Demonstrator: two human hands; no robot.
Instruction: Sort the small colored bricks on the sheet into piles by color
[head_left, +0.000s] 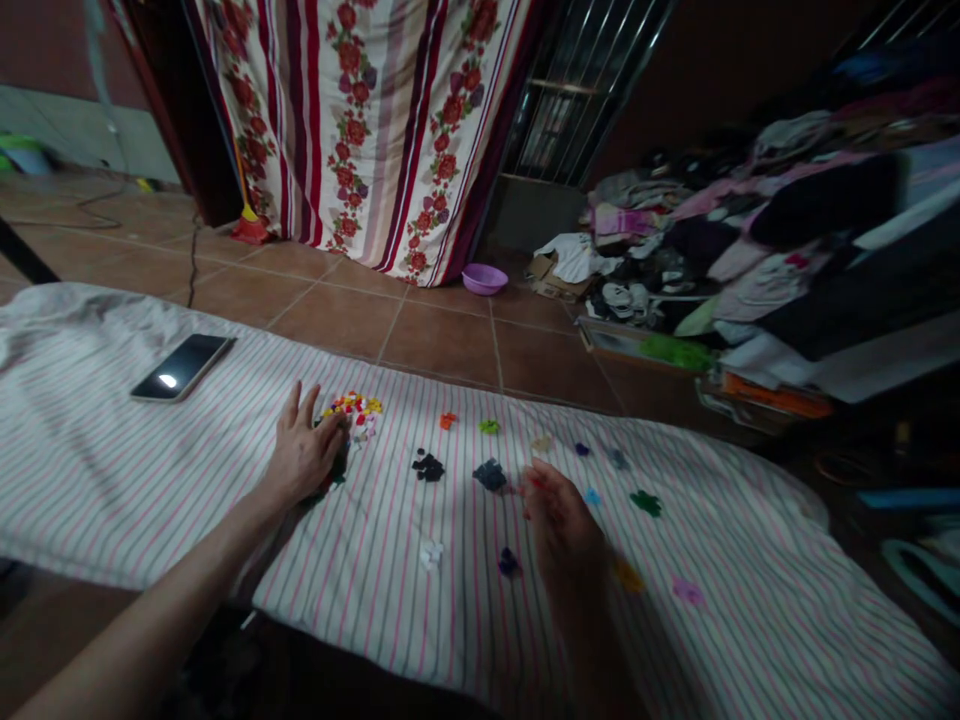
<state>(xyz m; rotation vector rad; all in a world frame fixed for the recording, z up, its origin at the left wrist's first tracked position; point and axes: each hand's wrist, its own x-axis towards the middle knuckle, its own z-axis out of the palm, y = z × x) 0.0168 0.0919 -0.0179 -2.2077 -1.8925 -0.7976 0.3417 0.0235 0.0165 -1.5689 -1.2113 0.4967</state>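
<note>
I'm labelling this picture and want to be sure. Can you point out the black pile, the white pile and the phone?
Black pile [429,468]: head view, middle of the pieces.
White pile [431,556]: head view, middle of the pieces.
Phone [184,366]: head view, on its dark screen.

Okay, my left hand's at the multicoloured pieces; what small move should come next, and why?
Probably slide one piece from the mixed pile with your left hand: that hand is at its edge, and several colours lie jumbled, while the black pieces sit apart in their own group.
</note>
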